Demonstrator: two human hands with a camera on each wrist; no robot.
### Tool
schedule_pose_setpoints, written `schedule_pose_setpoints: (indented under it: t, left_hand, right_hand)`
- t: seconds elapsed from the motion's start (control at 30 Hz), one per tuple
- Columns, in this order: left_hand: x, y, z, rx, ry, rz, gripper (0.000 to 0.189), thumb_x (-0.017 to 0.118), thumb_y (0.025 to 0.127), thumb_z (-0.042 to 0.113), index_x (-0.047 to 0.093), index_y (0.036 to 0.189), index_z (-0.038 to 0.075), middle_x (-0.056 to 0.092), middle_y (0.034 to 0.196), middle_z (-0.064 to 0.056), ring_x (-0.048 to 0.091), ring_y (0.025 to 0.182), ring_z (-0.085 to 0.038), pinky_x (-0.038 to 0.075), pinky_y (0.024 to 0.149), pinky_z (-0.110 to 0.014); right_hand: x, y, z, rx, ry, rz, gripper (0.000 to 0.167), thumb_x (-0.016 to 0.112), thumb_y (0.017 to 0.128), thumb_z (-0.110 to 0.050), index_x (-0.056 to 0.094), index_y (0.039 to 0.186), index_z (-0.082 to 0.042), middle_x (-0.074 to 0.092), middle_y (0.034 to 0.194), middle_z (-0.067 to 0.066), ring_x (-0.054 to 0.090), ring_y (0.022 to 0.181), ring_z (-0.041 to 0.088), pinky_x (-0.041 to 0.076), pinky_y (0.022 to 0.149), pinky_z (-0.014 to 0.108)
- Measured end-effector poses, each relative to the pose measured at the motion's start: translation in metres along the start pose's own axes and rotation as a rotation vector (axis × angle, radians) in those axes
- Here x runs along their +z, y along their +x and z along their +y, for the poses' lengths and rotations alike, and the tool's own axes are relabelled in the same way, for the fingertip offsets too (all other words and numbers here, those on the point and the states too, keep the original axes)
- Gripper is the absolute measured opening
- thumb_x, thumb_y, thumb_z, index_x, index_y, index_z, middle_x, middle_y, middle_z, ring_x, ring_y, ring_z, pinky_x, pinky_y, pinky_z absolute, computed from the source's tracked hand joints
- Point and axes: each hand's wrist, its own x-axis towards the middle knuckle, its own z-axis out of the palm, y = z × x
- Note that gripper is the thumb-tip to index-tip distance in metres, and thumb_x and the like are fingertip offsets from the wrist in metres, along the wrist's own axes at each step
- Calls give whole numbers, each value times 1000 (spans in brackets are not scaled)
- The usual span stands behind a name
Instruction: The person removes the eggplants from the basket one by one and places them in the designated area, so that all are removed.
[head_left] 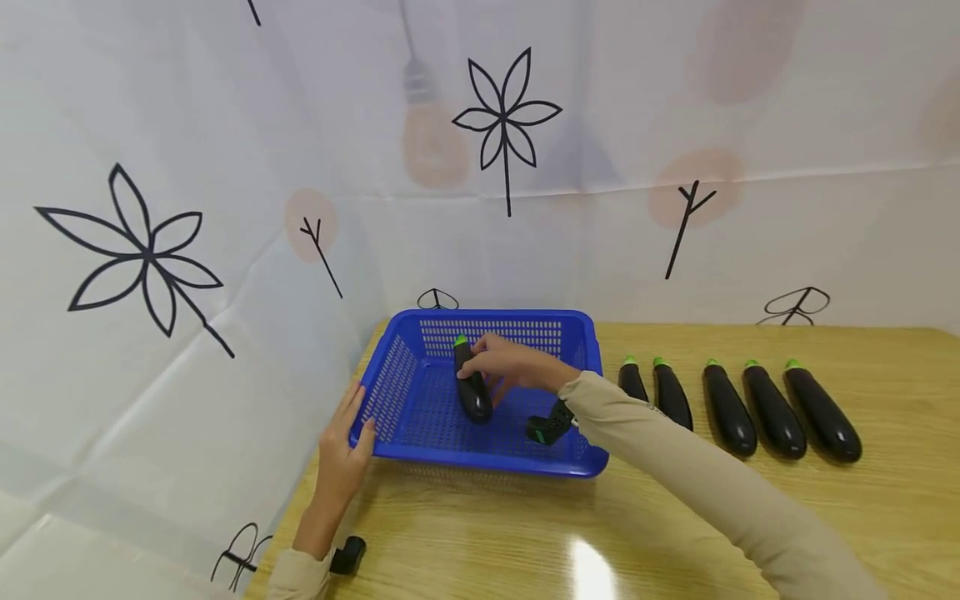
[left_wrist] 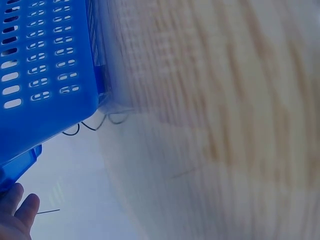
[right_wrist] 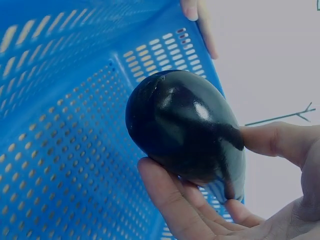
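Note:
A dark eggplant [head_left: 474, 402] with a green stem end is held in my right hand [head_left: 513, 364], inside the blue plastic basket [head_left: 487, 463]. Thumb and fingers pinch it from both sides; in the right wrist view its rounded end [right_wrist: 175, 120] faces the camera above the perforated floor. Whether it touches that floor I cannot tell. At the basket's left side, my left hand [head_left: 341, 458] grips the rim near the front corner, its thumb over the inner side. Only a few fingertips of that hand show in the left wrist view, beside the blue rim [left_wrist: 20, 167].
Several more eggplants [head_left: 776, 412] lie in a row on the wooden table [head_left: 480, 542] right of the basket, partly behind my right sleeve [head_left: 675, 462]. A white printed cloth [head_left: 600, 250] hangs behind the table and along its left side.

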Motion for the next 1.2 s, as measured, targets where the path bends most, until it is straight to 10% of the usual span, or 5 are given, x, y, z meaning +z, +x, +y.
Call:
schedule_pose_setpoints:
  t: [1.2]
  left_hand:
    - [3, -2, -5, 53, 1, 33, 50, 56, 87, -2, 46, 135, -8, 41, 143, -20, 40, 127, -44, 23, 104, -13]
  right_hand:
    - [-50, -75, 8, -53, -67, -5, 61, 66, 87, -21, 32, 135, -5, 60, 106, 22, 65, 81, 30, 55, 66, 45]
